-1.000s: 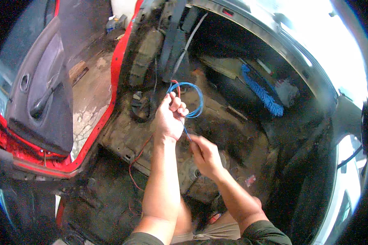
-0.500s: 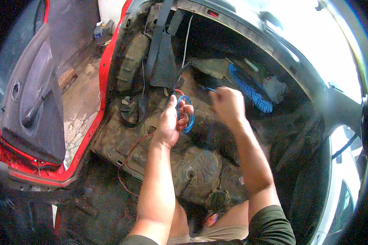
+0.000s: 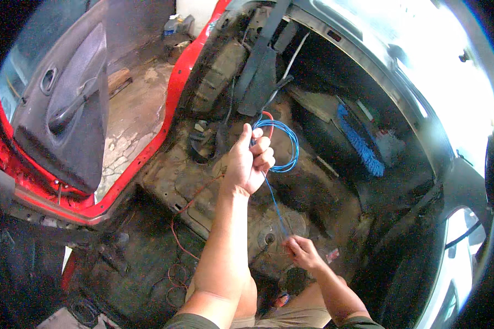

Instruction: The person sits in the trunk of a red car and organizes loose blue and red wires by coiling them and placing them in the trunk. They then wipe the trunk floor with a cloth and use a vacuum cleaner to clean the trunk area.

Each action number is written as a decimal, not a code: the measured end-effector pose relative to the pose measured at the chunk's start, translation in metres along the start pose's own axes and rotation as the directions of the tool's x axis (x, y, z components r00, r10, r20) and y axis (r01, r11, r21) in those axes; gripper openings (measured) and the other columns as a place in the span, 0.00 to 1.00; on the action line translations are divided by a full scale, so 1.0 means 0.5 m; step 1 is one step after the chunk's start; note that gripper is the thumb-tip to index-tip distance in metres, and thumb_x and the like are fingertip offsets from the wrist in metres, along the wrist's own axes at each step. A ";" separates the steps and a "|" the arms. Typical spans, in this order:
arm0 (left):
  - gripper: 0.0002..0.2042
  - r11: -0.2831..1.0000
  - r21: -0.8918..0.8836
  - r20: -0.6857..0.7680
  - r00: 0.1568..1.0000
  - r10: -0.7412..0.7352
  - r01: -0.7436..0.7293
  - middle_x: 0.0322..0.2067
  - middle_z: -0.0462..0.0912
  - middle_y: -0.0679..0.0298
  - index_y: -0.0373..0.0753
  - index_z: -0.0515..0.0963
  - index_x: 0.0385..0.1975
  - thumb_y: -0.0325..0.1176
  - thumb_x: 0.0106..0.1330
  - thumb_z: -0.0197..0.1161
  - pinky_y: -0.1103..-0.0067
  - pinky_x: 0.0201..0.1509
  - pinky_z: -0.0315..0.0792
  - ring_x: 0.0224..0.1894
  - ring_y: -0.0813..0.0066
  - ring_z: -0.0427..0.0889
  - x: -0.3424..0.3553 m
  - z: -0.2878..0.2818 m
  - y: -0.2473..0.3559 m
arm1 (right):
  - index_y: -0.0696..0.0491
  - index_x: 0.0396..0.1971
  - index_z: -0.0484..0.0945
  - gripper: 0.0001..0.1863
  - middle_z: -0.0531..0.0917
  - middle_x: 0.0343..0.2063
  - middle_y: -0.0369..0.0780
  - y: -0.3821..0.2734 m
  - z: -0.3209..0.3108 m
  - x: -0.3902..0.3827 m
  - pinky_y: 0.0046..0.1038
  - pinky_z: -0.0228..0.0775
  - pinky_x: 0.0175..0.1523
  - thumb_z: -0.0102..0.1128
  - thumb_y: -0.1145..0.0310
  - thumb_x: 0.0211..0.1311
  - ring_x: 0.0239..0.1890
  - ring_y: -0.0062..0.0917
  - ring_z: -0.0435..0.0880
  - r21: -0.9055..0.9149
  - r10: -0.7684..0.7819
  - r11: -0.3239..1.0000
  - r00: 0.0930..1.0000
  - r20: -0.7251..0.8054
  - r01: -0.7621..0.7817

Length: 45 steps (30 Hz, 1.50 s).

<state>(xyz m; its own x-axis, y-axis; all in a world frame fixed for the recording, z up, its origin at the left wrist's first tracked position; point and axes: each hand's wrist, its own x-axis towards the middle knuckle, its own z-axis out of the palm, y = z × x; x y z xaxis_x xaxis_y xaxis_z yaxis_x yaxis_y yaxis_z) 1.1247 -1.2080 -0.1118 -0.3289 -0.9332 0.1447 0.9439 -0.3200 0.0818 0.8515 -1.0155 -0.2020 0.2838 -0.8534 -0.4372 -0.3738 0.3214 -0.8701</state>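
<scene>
My left hand point(image 3: 250, 163) is closed around a coiled blue wire point(image 3: 297, 147), whose loops stick out to the right of the fingers. From the coil, one strand runs down toward me to my right hand point(image 3: 303, 252), which pinches it between thumb and fingers and holds it fairly straight. A red-orange wire point(image 3: 271, 117) shows beside the coil, just above the left fingers. What lies inside the left palm is hidden. Both hands are above the bare, dirty metal floor of a car's interior.
An open red car door point(image 3: 66, 104) stands at the left, beyond the red door frame point(image 3: 177, 93). Black belt strap point(image 3: 258, 66) hangs at the far pillar. A blue fluffy duster point(image 3: 361, 143) lies at the back right. Thin red wire point(image 3: 180, 222) trails over the floor.
My right hand has come down toward me from beside the coil, drawing out a strand of blue wire. The coil's loops now spread wider. The view has shifted.
</scene>
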 end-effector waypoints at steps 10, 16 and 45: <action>0.10 0.938 0.324 -0.181 0.981 -0.066 0.123 0.22 0.70 0.70 0.46 0.70 0.37 0.44 0.78 0.51 0.84 0.20 0.52 0.16 0.85 0.57 0.015 0.022 -0.029 | 0.59 0.20 0.75 0.10 0.81 0.25 0.53 -0.320 -0.260 0.278 0.44 0.75 0.38 0.64 0.70 0.53 0.30 0.48 0.83 -0.753 -0.579 0.654 0.690 -0.434 0.074; 0.11 0.950 0.309 -0.226 0.968 0.113 -0.039 0.24 0.67 0.73 0.47 0.70 0.37 0.45 0.79 0.50 0.84 0.21 0.51 0.17 0.85 0.54 0.012 0.032 -0.049 | 0.57 0.56 0.72 0.22 0.85 0.46 0.47 -0.286 -0.081 0.301 0.36 0.76 0.53 0.57 0.55 0.73 0.45 0.35 0.85 -0.129 -0.442 0.894 0.796 -0.414 0.429; 0.09 0.899 0.436 -0.027 0.998 0.054 -0.037 0.21 0.51 0.74 0.39 0.67 0.41 0.37 0.81 0.47 0.81 0.23 0.47 0.18 0.85 0.46 -0.013 0.083 0.021 | 0.52 0.24 0.77 0.13 0.77 0.20 0.47 -0.055 -0.094 0.010 0.44 0.69 0.25 0.63 0.63 0.66 0.21 0.46 0.78 -0.661 -0.694 0.670 0.603 -0.394 0.339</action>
<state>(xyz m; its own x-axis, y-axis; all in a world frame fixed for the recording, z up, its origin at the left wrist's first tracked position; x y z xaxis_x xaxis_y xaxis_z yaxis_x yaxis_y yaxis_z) 1.1356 -1.1984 -0.0711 -0.2763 -0.9532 0.1224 0.8477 -0.1817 0.4985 0.8217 -1.0481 -0.1693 0.0828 -0.8991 0.4298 -0.7374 -0.3454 -0.5805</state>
